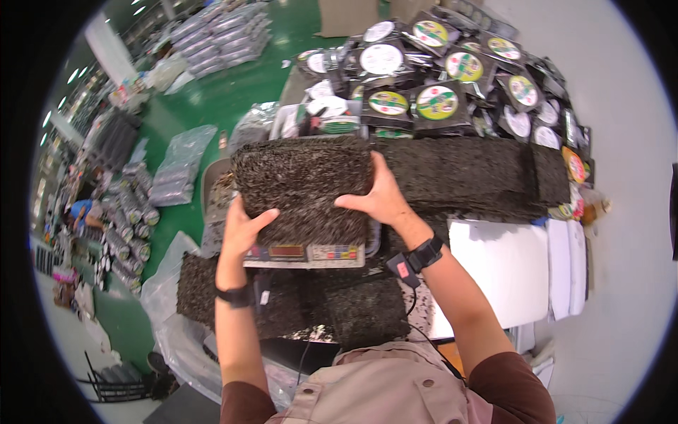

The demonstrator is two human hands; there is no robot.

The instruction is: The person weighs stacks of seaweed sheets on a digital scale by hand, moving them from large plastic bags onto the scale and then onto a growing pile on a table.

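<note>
Between my two hands is a thick stack of dark dried seaweed sheets [304, 185], above a digital weighing scale [336, 255]. My left hand [244, 225] grips its left edge, with the thumb on top. On the right edge my right hand [376, 193] holds it, thumb also on the top face. Whether the stack rests on the scale is hidden. A long row of seaweed sheets [461, 175] lies to the right, behind my right hand. Nearer my body are more seaweed sheets [365, 310] and a dark clump [193, 289] on the left.
Labelled packets [437, 103] are heaped at the back, beside a plastic bin [278, 119]. A bright white panel [498, 270] lies at right. A dustpan [209, 175] and clear plastic sheeting [164, 302] are at left. Farther left a person in blue [82, 209] bends near wrapped bundles [124, 244].
</note>
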